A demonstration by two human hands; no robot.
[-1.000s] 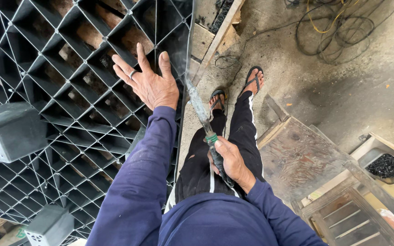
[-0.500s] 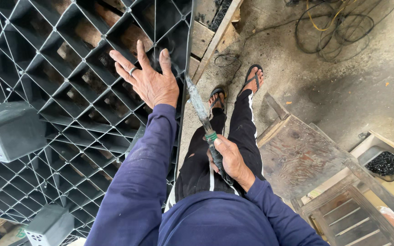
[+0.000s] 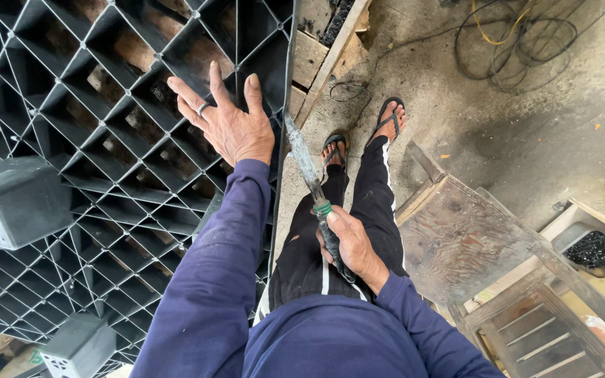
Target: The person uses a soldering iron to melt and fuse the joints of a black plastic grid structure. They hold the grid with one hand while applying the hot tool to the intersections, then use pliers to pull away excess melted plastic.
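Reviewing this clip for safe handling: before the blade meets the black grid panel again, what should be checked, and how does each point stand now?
1. Right hand wrapped firmly round the tool handle: ok.
2. Left hand steadying the grid panel: ok, spread flat on it.
3. Left fingers clear of the blade: ok, apart from it.
4. Feet protected: not ok, open sandals.
5. Blade tip touching the panel edge: cannot tell.

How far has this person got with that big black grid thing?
Done: hard to tell; no finished marks show on the black lattice panel. In hand: the left hand rests spread on the panel; the right hand holds a long tool at its edge. How much remains cannot be judged.
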